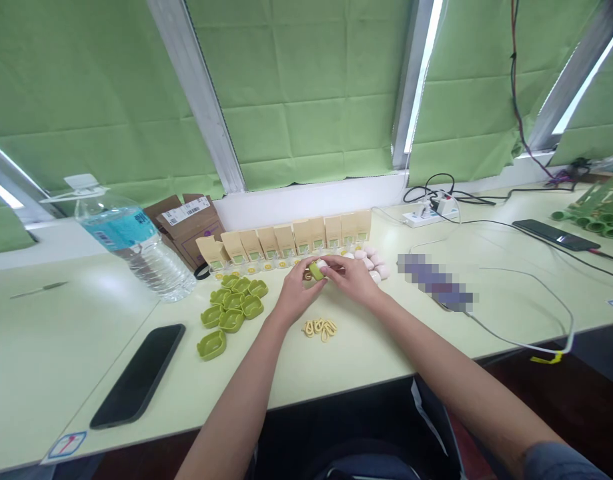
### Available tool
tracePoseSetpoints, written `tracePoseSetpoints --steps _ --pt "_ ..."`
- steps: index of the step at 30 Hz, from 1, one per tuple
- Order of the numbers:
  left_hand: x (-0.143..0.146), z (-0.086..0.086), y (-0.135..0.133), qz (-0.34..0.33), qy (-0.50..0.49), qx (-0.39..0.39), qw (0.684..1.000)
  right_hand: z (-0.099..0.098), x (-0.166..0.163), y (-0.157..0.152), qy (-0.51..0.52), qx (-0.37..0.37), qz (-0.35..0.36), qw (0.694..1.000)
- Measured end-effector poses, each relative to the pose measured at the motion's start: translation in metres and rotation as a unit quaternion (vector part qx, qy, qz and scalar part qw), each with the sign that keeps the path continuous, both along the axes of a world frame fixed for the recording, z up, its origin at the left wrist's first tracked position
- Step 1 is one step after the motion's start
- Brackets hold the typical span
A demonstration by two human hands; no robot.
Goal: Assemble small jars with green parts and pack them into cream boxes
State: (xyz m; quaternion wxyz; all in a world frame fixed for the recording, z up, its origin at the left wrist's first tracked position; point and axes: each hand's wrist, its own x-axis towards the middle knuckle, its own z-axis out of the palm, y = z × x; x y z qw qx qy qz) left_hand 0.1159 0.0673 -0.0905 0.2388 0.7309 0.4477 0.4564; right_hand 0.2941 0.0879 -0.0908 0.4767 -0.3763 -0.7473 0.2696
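I see daylight glaring through window gaps (423,75) beyond the fingers (299,272), a pixelated patch (433,281) to their right.

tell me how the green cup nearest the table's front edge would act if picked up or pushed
The green cup looks open and hollow, so it is probably light for its size. Sitting low and wide on the table, it would likely slide rather than roll or tip when pushed.
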Motion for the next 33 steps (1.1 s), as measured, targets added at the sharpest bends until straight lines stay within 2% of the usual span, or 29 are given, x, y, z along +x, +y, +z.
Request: tracePoseSetpoints --steps 7,18,33 --pt "-0.0025 -0.0018 0.0023 0.026 0.024 0.032 0.999 0.003 0.0006 -0.0006 -0.022 0.009 -0.031 0.999" --pt "-0.0068 -0.0066 0.0076 0.051 0.054 0.031 0.997 0.0048 0.0024 -0.0028 -0.044 0.032 -0.037 0.998" --pt "-0.009 -0.0102 0.0093 0.025 0.054 0.023 0.998 0.005 0.0013 -0.0026 -0.071 -0.028 -0.034 0.997"
